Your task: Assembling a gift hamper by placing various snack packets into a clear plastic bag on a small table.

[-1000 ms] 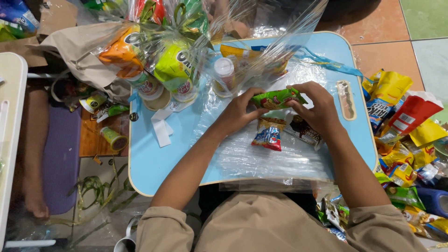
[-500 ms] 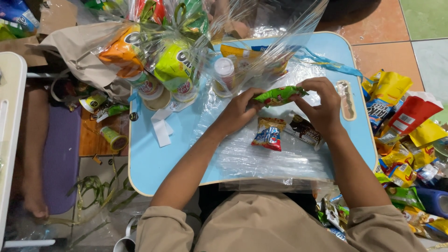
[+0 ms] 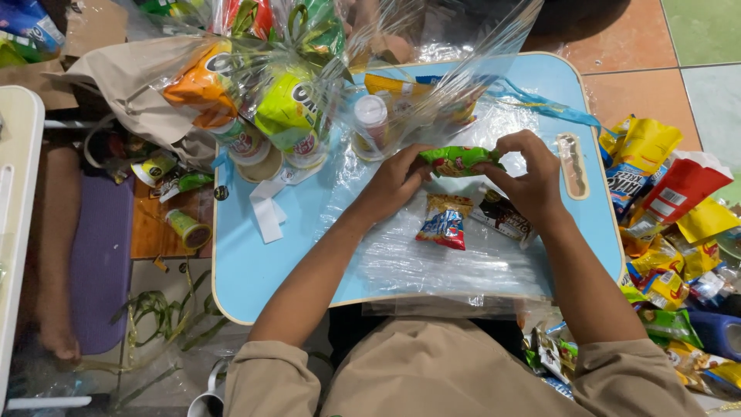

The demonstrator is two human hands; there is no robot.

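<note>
A small green snack packet (image 3: 457, 161) is held between both hands above a light blue lap table (image 3: 262, 278). My left hand (image 3: 397, 181) grips its left end and my right hand (image 3: 525, 179) pinches its right end. Under the hands lies a sheet of clear cellophane (image 3: 455, 262). On it rest a red and blue snack packet (image 3: 442, 222) and a dark brown packet (image 3: 505, 218). A small white-capped bottle (image 3: 370, 123) stands just beyond the left hand.
A cellophane-wrapped bundle of snack bags and cups (image 3: 262, 93) stands at the table's far left. A heap of bright snack packets (image 3: 671, 216) lies on the floor to the right. Green ribbon scraps (image 3: 158, 313), a purple mat (image 3: 100, 255) and another person's leg (image 3: 54, 255) are at left.
Both hands have lifted the green packet slightly away from the body and moved apart along it to its two ends. The packets on the cellophane have stayed put.
</note>
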